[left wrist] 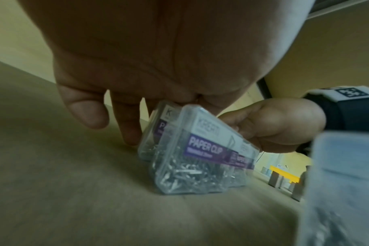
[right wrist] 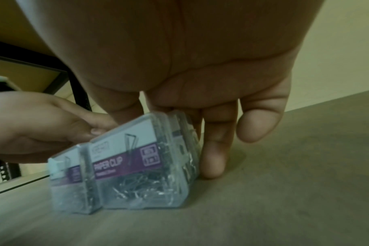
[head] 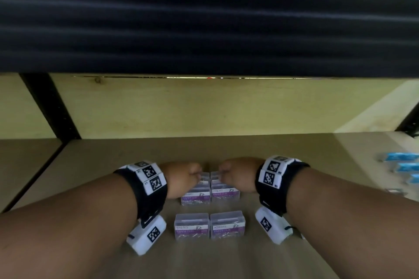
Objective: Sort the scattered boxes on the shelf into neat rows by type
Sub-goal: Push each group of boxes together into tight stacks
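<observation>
clear paper-clip box (left wrist: 202, 158) — purple band reads "PAPER CLIP", neighbouring box (right wrist: 141, 168) — same "PAPER CLIP"

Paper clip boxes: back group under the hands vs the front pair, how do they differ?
The back boxes are gripped, left hand on the left column and right hand on the right; the front pair stands untouched. The back boxes are packed one behind another in two columns; the front pair is a single row, set apart nearer the shelf edge. Shared: clear cases, purple PAPER CLIP labels facing forward.
</observation>
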